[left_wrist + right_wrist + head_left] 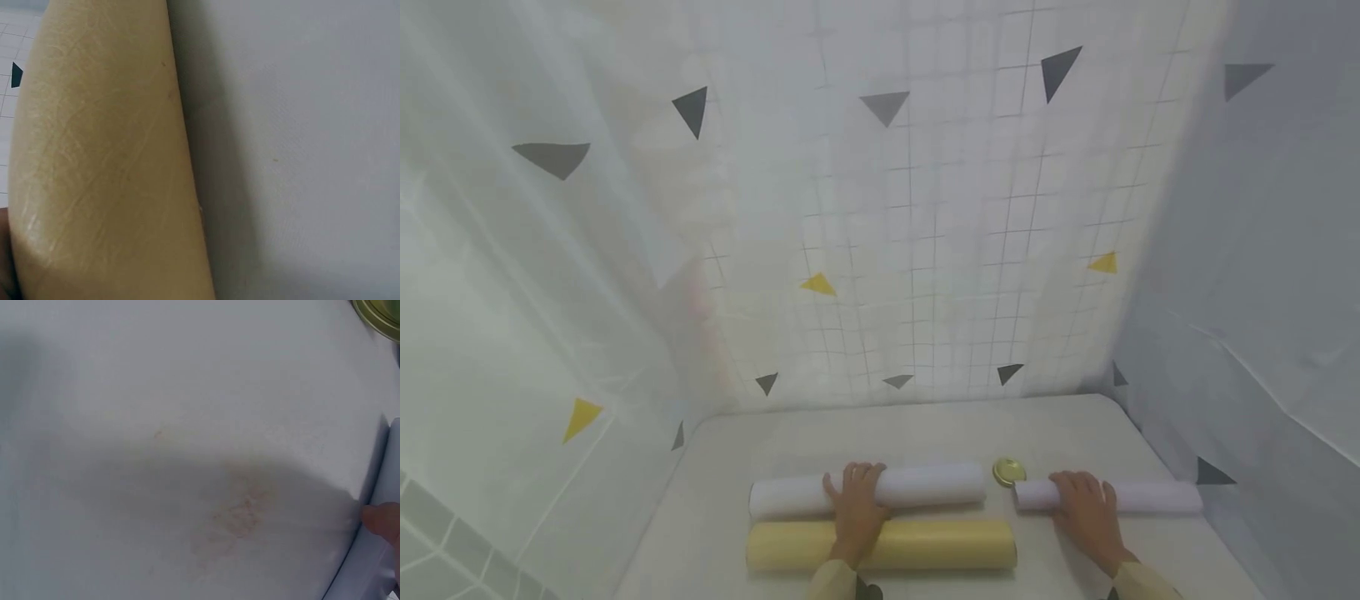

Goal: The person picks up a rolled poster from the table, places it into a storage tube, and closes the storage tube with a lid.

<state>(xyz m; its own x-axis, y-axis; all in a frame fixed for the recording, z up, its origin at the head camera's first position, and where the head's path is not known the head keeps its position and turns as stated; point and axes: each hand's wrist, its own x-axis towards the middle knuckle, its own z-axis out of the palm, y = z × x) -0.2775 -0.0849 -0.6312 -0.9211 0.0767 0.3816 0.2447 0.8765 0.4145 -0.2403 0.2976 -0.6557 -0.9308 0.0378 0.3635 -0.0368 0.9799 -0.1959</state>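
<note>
On the white table (925, 429) lie three rolls. My left hand (855, 493) reaches over the yellow roll (940, 543) and curls its fingers over the long white roll (925, 485) behind it. The left wrist view shows only the yellow roll (100, 162) close up beside the table (300, 156). My right hand (1078, 502) grips the left part of the shorter white roll (1150, 497). In the right wrist view a fingertip (382, 522) presses against that roll (375, 562) at the frame's right edge.
A round gold lid (1008, 472) lies between the two white rolls, also visible as the lid (381, 312) at the top right of the right wrist view. Translucent sheeting with grey and yellow triangles (817, 285) hangs behind and on both sides of the table.
</note>
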